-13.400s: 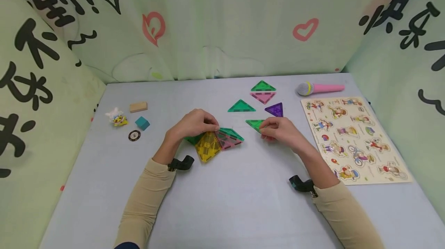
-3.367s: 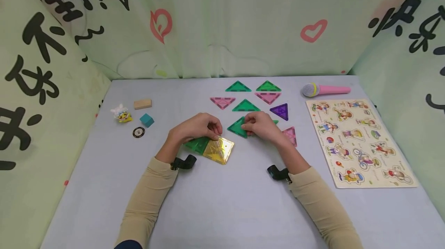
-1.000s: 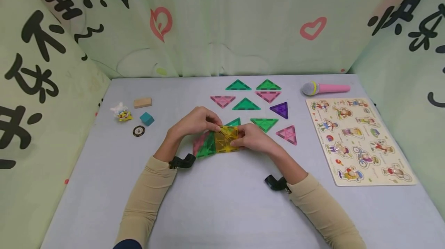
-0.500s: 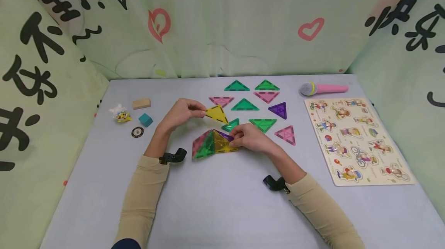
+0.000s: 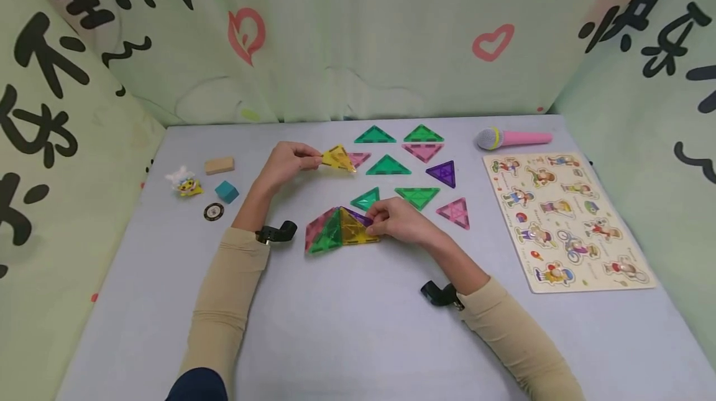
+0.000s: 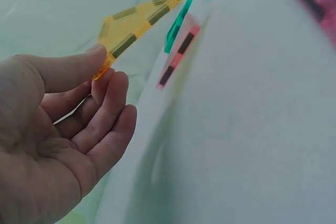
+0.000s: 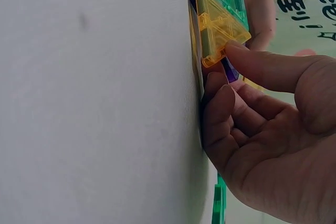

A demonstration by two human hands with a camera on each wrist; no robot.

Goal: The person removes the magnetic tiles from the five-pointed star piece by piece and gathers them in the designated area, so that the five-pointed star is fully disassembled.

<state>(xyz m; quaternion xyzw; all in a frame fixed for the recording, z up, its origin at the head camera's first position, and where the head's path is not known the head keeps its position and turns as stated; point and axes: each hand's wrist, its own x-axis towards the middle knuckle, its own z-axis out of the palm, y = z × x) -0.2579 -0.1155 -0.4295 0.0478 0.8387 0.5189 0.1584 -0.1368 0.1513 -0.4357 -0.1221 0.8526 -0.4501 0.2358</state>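
Observation:
My left hand (image 5: 286, 165) pinches a yellow triangular magnetic tile (image 5: 338, 158) by one corner, between thumb and fingers; in the left wrist view the yellow tile (image 6: 134, 24) sticks out past the thumb. It is held up toward the back of the table and overlaps a pink tile (image 5: 358, 158). My right hand (image 5: 399, 221) pinches the right corner of a built shape of joined magnetic tiles (image 5: 326, 236) in pink, green, yellow and purple. In the right wrist view its thumb presses on the shape's yellow triangle (image 7: 218, 27), with a purple tile (image 7: 230, 71) behind it.
Several loose triangle tiles lie behind the hands, including a green tile (image 5: 388, 165) and a purple tile (image 5: 442, 174). A pink microphone (image 5: 517, 138) and a picture board (image 5: 565, 224) are at right. At left lie a wooden block (image 5: 219, 165), teal cube (image 5: 227, 192), black disc (image 5: 214, 212) and toy figure (image 5: 184, 182).
The left hand has lifted a yellow triangle off the built shape and carried it back and left. A purple tile in the shape came into view. The right hand stays at the shape's corner.

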